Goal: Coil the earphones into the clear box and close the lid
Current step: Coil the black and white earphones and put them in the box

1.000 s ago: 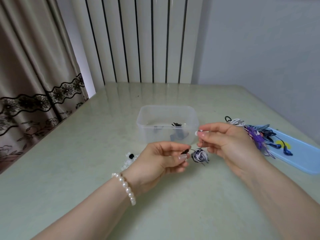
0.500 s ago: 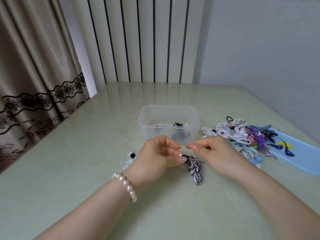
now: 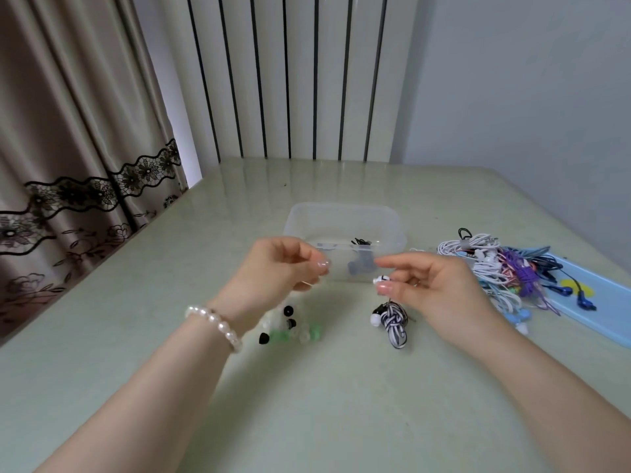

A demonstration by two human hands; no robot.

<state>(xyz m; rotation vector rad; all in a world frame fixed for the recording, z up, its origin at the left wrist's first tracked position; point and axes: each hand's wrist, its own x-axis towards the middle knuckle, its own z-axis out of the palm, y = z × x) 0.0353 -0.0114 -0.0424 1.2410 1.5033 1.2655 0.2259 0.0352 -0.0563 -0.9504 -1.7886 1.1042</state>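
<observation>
- Head view, looking down over a pale green table (image 3: 307, 404) with both forearms reaching in.
- Left hand (image 3: 280, 271), pearl bracelet (image 3: 215, 324) at the wrist, raised just before the clear box (image 3: 345, 233); fingers curled, thumb and forefinger drawn together, though cannot tell whether anything is pinched between them.
- Right hand (image 3: 437, 291) level with it, pinching a small white earbud (image 3: 380, 278) between thumb and fingertip.
- Black-and-white striped earphones (image 3: 392, 319), bundled in a knot, hanging below that earbud and resting on the table, near the box and outside it.
- Clear box open, lidless, with a dark earphone set (image 3: 358, 261) already lying inside.
- Loose ear tips (image 3: 290, 327), black, clear and green, scattered on the table under the left wrist.
- Tangled pile of earphones (image 3: 491, 268), white, purple and blue, right of the box, spilling onto a light blue lid (image 3: 607, 302).
- Curtain with lace trim (image 3: 68, 148) at far left.
</observation>
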